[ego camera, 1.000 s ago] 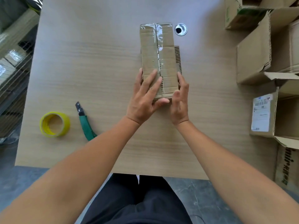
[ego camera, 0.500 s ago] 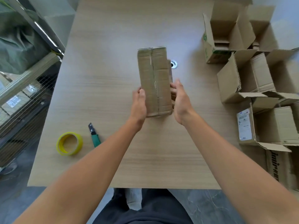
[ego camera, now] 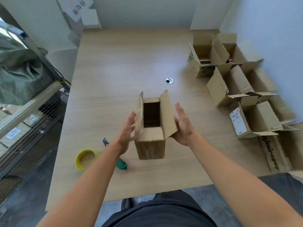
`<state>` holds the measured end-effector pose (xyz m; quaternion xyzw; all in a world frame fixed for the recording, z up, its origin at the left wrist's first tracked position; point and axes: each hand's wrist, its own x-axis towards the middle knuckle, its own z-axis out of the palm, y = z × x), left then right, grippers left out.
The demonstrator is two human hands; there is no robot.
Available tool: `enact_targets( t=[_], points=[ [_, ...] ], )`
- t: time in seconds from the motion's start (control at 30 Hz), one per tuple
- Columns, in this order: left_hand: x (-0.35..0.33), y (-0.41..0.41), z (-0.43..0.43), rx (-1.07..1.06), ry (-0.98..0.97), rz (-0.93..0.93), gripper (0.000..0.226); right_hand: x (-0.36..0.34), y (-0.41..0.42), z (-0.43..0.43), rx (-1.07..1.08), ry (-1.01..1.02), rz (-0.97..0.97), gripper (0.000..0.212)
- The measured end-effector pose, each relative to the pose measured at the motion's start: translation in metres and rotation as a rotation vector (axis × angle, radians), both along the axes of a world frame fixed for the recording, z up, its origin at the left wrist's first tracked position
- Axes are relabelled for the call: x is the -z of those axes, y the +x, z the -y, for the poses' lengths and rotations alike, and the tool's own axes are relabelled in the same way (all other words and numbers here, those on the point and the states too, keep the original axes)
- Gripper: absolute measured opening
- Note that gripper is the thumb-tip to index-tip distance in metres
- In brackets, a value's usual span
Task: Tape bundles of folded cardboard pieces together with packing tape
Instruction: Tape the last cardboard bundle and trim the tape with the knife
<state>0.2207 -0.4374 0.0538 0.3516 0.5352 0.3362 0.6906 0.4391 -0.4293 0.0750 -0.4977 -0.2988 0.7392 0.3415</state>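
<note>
Box (ego camera: 150, 145) is being pressed between left hand (ego camera: 128, 130) and right hand (ego camera: 183, 126), fingers straight. Light, crushable by judgement; its walls, not flaps, are being advised.

Bare forearms (ego camera: 91, 185) and black trousers (ego camera: 164, 213).

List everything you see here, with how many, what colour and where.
held box: one, brown, top flaps open, between both hands
tape roll: one, yellow, table's near left
utility knife: one, green handle, beside the tape roll, partly under the left forearm
open boxes: several, brown, table's right side
cable grommet: one, silver, table's middle
table: one, light wood
left hand: flat against the held box's left flap
right hand: flat against its right side
</note>
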Motion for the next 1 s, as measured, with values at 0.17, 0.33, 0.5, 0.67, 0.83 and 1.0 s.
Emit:
enact_targets(
  t=[0.17,0.33,0.5,0.67,0.83,1.0],
  points=[
    [0.015,-0.008,0.020,0.024,0.042,-0.177,0.082,0.019,-0.018,0.027,0.035,0.081,0.508,0.053],
    [0.017,-0.005,0.048,0.105,0.373,-0.523,0.080,0.039,-0.023,0.056,0.111,0.356,0.837,0.082],
    [0.014,-0.017,0.045,0.032,0.300,-0.294,0.043,0.050,-0.022,0.070,-0.134,0.552,1.523,0.044],
    [0.033,-0.041,0.044,0.179,0.819,-0.920,0.059,0.040,-0.009,0.068,-0.438,0.750,1.448,0.054],
    [0.041,-0.034,0.046,0.642,0.547,-1.047,0.094,0.033,-0.017,0.042,-0.463,0.943,1.446,0.035],
    [0.033,-0.027,0.045,0.472,0.288,-0.568,0.036,0.033,-0.024,-0.029,-0.628,0.774,1.526,0.063]
  ],
)
